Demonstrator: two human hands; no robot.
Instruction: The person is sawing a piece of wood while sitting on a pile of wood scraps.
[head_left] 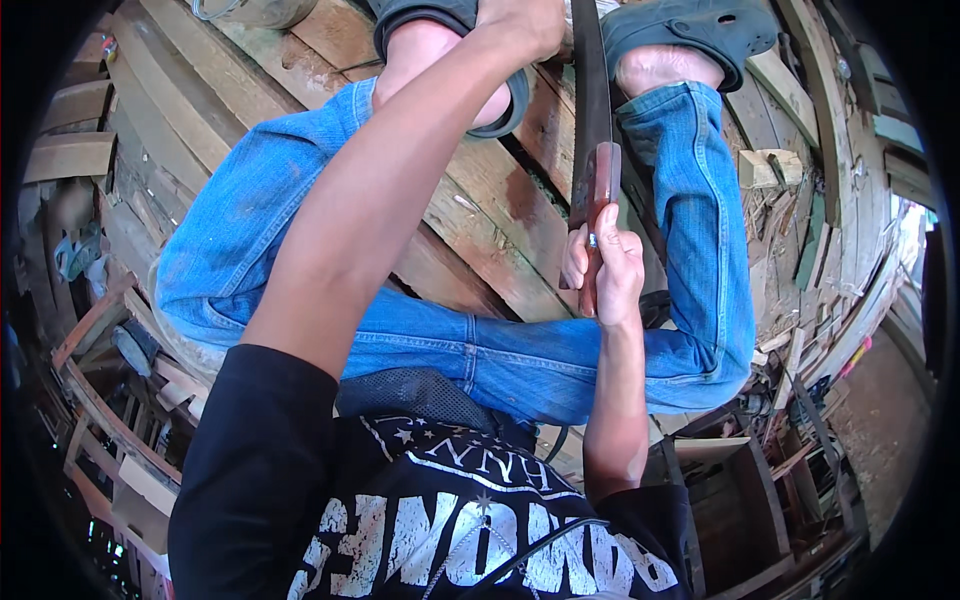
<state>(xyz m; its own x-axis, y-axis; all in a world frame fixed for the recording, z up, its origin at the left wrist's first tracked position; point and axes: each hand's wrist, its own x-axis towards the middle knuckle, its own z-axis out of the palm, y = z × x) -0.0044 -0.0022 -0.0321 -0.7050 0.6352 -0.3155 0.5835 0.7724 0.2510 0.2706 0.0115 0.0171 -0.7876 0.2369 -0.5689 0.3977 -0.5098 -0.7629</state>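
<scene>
A handsaw [592,95] runs up the middle of the head view, its long dark blade passing between my feet and out past the top edge. Around its reddish-brown wooden handle [606,172] my right hand [615,262] is closed, with the thumb lying along the handle. My left arm stretches forward to the top edge, where my left hand [530,22] is beside the blade and above my left clog. Its fingers are hidden or cut off by the picture edge, so what it touches does not show. Wooden boards [490,215] lie beneath the saw and my feet.
My bent legs in blue jeans [270,200] frame the saw on both sides. A dark clog [690,40] sits right of the blade. A short wood block [770,168] and scraps lie at the right. A round container [262,10] stands at the top left; wooden frames [735,520] are behind me.
</scene>
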